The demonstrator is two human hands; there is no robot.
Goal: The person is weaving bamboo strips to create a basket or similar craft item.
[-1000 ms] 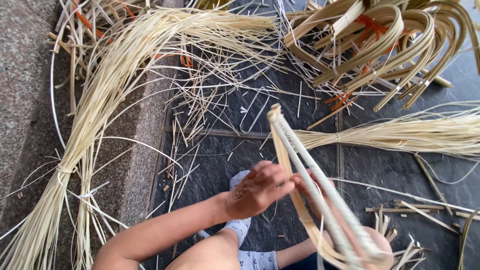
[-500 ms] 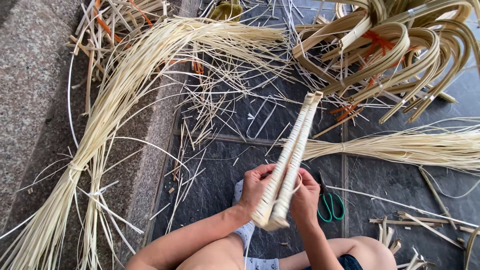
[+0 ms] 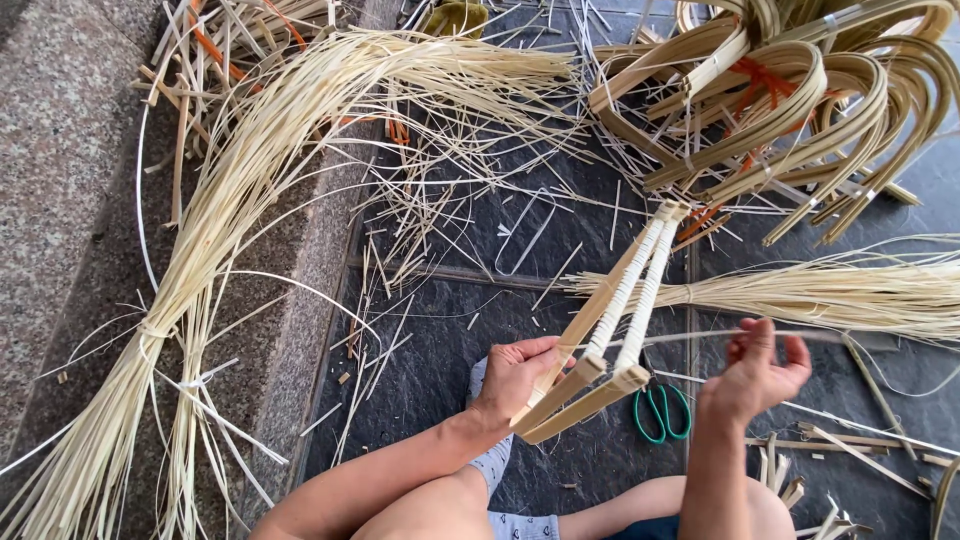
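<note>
Pale cane is lying everywhere across the dark slate floor (image 3: 450, 330), and the person is sitting on it with knees drawn up at the near edge. Their left hand (image 3: 515, 375) is gripping the near end of a wrapped bamboo frame (image 3: 615, 315), two flat slats bound side by side with thin light strip, fingers curled closed around the lower slat while the frame is slanting up and away toward the far right. Their right hand (image 3: 755, 370) is hovering just right of the frame, fingers loosely bent and pinching a thin cane strip (image 3: 700, 337) that is running level from the binding to the fingertips. Green-handled scissors (image 3: 660, 410) are lying on the floor between the two hands, partly hidden behind the frame's near end. A long bundle of split cane (image 3: 230, 210) is curving along the granite step (image 3: 60, 150) at the left edge, a second sheaf of fine cane (image 3: 840, 290) is spreading toward the right edge, and a heap of bent bamboo hoops (image 3: 800, 90) is sitting in the far right corner, some tied with orange cord.
</note>
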